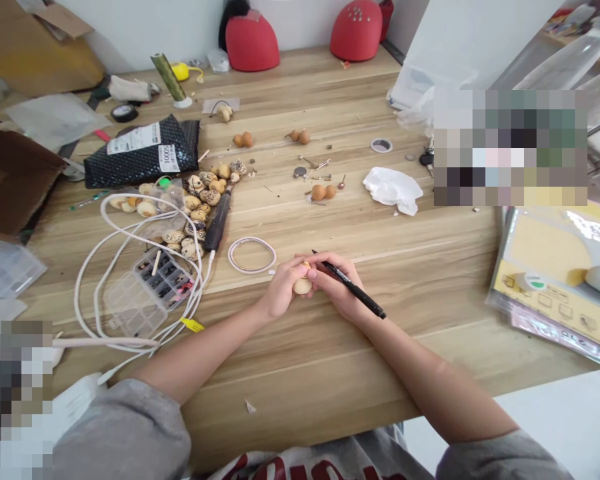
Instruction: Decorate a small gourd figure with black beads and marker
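A small pale gourd (303, 287) with a narrow waist is held over the near middle of the table. My left hand (281, 291) is closed around its left side. My right hand (341, 285) grips a black pen (357, 291) that slants down to the right, while its fingertips also touch the gourd's right side. Fingers partly cover the gourd, so any marks on it are hard to make out. Just beyond my left hand lies a white ring (252, 255). Farther out sit two joined brown balls (324, 192) like a small gourd.
Several speckled gourds (200, 212) lie left, beside a black handheld tool (219, 222). A looped white cable (87, 293) surrounds a compartment box (164, 277). Behind are a black mailer (143, 153) and small metal bits. Crumpled white tissue (393, 190) and yellow packaging (555, 267) lie right.
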{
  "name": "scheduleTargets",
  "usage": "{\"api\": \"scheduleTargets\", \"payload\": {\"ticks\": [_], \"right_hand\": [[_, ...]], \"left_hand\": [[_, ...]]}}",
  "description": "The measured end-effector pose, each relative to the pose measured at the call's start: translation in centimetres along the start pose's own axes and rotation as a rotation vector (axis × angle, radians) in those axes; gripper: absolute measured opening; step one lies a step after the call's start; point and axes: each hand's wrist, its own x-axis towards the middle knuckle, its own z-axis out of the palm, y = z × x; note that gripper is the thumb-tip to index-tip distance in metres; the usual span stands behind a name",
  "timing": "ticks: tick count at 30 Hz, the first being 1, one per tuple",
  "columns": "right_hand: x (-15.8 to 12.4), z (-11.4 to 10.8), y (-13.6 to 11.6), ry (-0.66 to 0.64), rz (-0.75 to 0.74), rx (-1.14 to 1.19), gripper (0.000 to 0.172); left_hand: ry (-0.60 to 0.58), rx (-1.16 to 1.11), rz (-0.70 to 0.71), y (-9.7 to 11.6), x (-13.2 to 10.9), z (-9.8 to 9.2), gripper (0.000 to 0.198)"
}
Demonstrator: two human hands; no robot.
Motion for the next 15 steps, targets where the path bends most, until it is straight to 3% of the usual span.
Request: {"api": "scheduleTargets", "payload": {"ticks": [10, 15], "right_hand": [[0.41, -0.44, -0.06, -0.06, 0.075, 0.02, 0.018], [0.22, -0.22, 0.05, -0.04, 0.081, -0.004, 0.017]], "left_hand": [[0.018, -0.108, -0.083, 0.07, -0.38, 0.29, 0.035], [0.046, 0.053, -0.051, -0.43, -0.71, 0.0, 0.038]]}}
